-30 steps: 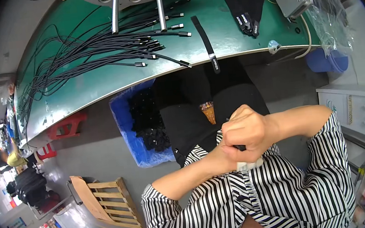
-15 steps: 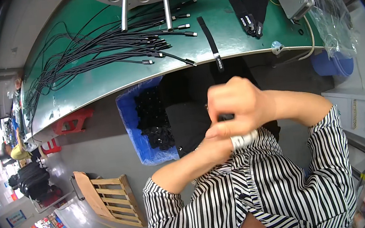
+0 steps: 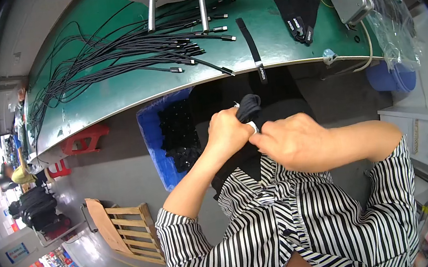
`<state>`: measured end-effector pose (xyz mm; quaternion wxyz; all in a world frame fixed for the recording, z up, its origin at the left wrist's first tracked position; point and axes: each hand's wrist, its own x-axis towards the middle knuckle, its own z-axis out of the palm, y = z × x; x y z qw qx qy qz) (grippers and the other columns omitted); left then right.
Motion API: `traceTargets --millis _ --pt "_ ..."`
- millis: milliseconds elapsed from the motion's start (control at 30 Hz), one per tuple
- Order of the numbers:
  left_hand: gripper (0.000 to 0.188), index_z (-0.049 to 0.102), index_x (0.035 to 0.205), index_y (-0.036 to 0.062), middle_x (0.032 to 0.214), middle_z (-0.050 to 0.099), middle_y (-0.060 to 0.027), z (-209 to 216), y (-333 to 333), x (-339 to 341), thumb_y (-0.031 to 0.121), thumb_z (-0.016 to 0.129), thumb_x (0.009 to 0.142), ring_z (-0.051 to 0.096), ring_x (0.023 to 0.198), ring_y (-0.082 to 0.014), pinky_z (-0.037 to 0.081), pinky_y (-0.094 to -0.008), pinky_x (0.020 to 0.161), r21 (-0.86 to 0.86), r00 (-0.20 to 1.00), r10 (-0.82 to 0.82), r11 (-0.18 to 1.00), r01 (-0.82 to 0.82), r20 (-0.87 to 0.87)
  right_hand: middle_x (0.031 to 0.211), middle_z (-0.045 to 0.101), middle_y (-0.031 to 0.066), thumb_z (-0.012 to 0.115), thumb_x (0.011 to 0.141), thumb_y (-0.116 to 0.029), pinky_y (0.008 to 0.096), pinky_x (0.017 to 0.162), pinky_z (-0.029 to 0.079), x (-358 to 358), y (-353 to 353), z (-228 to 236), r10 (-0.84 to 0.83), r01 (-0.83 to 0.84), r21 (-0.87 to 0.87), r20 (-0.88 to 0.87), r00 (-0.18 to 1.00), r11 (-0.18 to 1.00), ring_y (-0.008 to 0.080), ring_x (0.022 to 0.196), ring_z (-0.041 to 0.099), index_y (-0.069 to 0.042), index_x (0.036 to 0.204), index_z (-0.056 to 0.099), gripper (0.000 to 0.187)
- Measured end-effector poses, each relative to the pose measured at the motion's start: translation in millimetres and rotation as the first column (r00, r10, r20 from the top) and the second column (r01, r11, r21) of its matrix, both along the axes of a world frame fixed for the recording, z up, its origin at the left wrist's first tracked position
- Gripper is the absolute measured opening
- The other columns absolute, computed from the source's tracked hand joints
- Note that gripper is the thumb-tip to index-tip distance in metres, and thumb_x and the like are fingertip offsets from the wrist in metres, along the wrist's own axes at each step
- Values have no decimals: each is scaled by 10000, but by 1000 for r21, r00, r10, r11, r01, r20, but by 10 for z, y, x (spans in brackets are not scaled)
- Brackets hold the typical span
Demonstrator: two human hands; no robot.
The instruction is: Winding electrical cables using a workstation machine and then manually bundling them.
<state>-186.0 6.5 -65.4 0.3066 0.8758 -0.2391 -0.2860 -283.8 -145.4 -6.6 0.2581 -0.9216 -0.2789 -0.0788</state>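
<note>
In front of the table (image 3: pixel 271 37), past its near edge, a bundle (image 3: pixel 249 107) is standing up out of the hands, its dark cable bending into tight, rounded loops, while a small white piece (image 3: pixel 253 127) is showing flat and pale at its lower end. The left hand (image 3: pixel 228 132) is closing around the bundle's lower part, fingers curled in with little gap. The right hand (image 3: pixel 294 143) is meeting it from the other side, its fingers folding inward and its thumb reaching the white piece; whether it is gripping anything, I cannot tell. On the table's glossy green top, slim black cables (image 3: pixel 121 59) are fanning out with metal-tipped plugs. A flat fabric strap (image 3: pixel 250 42) is hanging over the near edge; more straps (image 3: pixel 289 9) are lying farther right. Before the table, a blue crate (image 3: pixel 149 135) with a plastic liner is holding a black, speckled heap (image 3: pixel 178 132). Below the table's right end, a bucket (image 3: pixel 392 79) is sitting, its contents unclear.
</note>
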Motion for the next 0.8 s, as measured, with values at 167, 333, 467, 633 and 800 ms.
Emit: traceTargets --millis 167,333,467,633,800 --pt "236 637 754 57 645 638 -141 -125 14 -191 213 712 593 632 611 -345 519 -447 594 92 823 -431 898 429 370 658 522 95 630 681 -82 344 467 463 298 -88 -55 54 -55 5 82 995 998 232 558 576 7 768 546 150" --pt "217 657 843 15 762 671 -82 58 192 -227 83 777 675 652 698 -156 515 -282 650 -498 923 -328 846 191 -203 799 631 163 643 795 -101 383 618 493 420 -280 -46 127 75 431 -422 898 899 339 703 624 30 818 625 135" --pt "304 639 906 -1 742 613 5 201 293 -280 126 817 695 533 660 -72 476 -258 623 -512 877 -139 849 -133 -459 748 573 154 639 798 -82 363 576 495 380 -263 -48 165 -24 484 -250 954 875 311 661 603 44 814 621 129" --pt "378 622 996 7 854 614 4 272 321 -382 63 811 674 577 772 -76 491 -249 690 -593 746 -95 676 -438 -659 612 488 86 678 772 -145 310 433 456 294 -138 65 108 -120 81 146 983 989 225 509 545 -6 674 549 213" --pt "320 593 952 34 823 580 2 482 399 -545 -61 739 683 552 706 -72 485 -234 636 -457 503 34 370 -809 -864 535 452 69 682 769 -125 311 379 399 290 -205 60 160 -168 270 49 986 948 234 414 483 -49 587 467 292"
